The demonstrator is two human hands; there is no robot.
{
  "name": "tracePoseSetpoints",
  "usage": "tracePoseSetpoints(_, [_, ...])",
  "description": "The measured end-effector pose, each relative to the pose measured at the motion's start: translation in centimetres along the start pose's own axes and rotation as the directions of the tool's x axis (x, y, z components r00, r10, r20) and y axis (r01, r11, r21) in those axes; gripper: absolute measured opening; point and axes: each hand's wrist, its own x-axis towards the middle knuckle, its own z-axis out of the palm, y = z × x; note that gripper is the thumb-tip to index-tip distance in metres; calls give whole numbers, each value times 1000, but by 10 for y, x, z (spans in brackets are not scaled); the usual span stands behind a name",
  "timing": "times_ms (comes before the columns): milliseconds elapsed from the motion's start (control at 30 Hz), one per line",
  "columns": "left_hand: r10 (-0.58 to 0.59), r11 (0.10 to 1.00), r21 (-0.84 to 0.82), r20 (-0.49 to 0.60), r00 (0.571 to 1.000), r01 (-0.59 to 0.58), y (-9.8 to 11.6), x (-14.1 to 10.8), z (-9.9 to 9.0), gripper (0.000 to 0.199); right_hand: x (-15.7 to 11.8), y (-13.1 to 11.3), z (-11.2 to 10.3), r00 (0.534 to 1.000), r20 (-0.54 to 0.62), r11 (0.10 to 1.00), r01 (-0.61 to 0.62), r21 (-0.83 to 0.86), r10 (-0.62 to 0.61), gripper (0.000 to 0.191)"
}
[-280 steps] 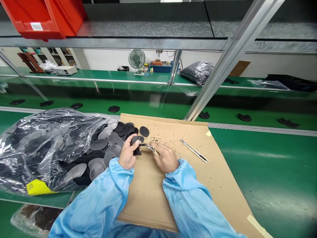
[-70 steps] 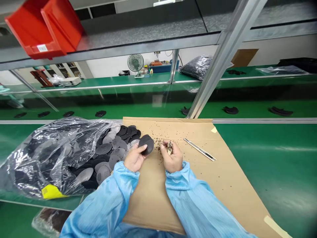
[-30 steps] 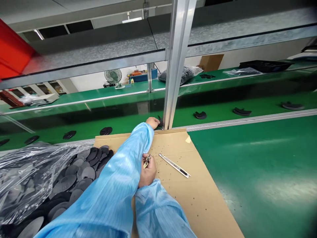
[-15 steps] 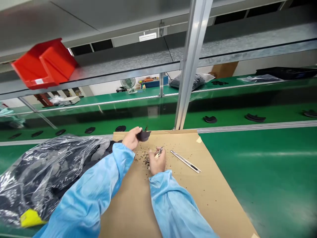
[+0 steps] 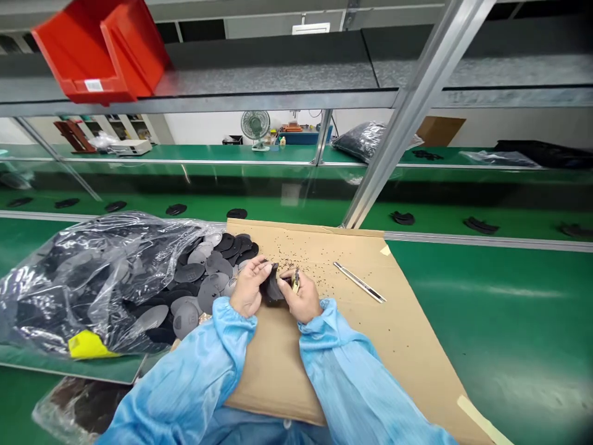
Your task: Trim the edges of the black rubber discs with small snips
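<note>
Head view: my left hand (image 5: 249,289) grips curved black pieces (image 5: 275,292) above the cardboard sheet (image 5: 273,377). My right hand (image 5: 302,298) is closed round a small hand tool (image 5: 296,281); cannot tell whether its thumb touches the pieces. Dark specks (image 5: 324,272) scattered over the sheet's far part. Slim knife (image 5: 359,282) lies on the sheet's right side. Oval discs (image 5: 186,319) and clear bag (image 5: 83,266) sit left of the sheet, on the green bench (image 5: 486,296).

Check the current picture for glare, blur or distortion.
Head view: white glints on the plastic bag, pale glare on the green table; head view: the metal post slants, possibly lens distortion or head tilt; head view: the black pieces in the left hand merge darkly, fine detail unreadable.
</note>
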Motion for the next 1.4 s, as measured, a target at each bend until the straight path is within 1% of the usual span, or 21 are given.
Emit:
tracePoseSetpoints(33, [-64, 998, -21, 34, 997, 65, 0, -1, 0, 43, 0, 2, 1, 999, -32, 1000, -3, 9, 3, 19])
tracePoseSetpoints(100, [-199, 979, -8, 130, 971, 202, -2, -3, -2, 39, 0, 6, 0, 997, -72, 1000, -8, 25, 9, 20])
tracePoseSetpoints(133, [-246, 969, 12, 165, 955, 248, -3, -3, -3, 37, 1, 7, -1, 997, -78, 1000, -13, 23, 15, 21])
tracePoseSetpoints(167, [-268, 963, 25, 176, 947, 268, -3, -3, -4, 35, 1, 8, -2, 997, -78, 1000, -22, 10, 23, 22])
tracePoseSetpoints(200, [-267, 963, 25, 161, 950, 267, -3, -2, -6, 34, 1, 8, -3, 997, -77, 1000, -28, -12, 27, 24])
tracePoseSetpoints(267, [-218, 976, 0, 95, 971, 219, -3, 0, -9, 32, 2, 7, -7, 997, -73, 996, -28, -86, 22, 35])
tracePoseSetpoints(333, [-159, 987, -21, 50, 986, 160, -1, 3, -10, 31, 3, 5, -11, 998, -45, 977, 22, -211, -32, 48])
tracePoseSetpoints(367, [-136, 990, -31, 42, 990, 137, 0, 5, -11, 31, 4, 4, -13, 997, -19, 956, 60, -287, -69, 50])
tracePoseSetpoints(467, [-104, 992, -72, 44, 994, 107, 2, 6, -11, 31, 5, 2, -15, 987, 63, 855, 159, -493, -147, 47])
tracePoseSetpoints(533, [-104, 990, -90, 47, 993, 108, 3, 5, -10, 29, 6, 2, -16, 982, 108, 803, 191, -564, -157, 44])
tracePoseSetpoints(633, [-115, 989, -92, 49, 992, 119, 4, 3, -9, 26, 5, 2, -15, 973, 174, 771, 224, -596, -148, 40])
tracePoseSetpoints(733, [-116, 989, -92, 50, 992, 120, 5, 3, -8, 26, 5, 2, -15, 970, 202, 766, 232, -600, -135, 38])
tracePoseSetpoints(933, [-113, 991, -68, 56, 992, 116, 6, 2, -7, 31, 4, 2, -15, 967, 210, 757, 242, -607, -141, 34])
tracePoseSetpoints(1067, [-97, 992, -72, 48, 994, 100, 5, 2, -7, 32, 4, 2, -16, 970, 214, 738, 225, -636, -112, 31])
tracePoseSetpoints(1233, [-114, 991, -61, 55, 992, 117, 4, 2, -8, 28, 5, -2, -18, 972, 224, 693, 207, -690, -68, 29])
tracePoseSetpoints(1400, [-126, 988, -82, 37, 991, 129, 3, 1, -8, 26, 5, -7, -19, 973, 230, 634, 175, -753, 5, 36])
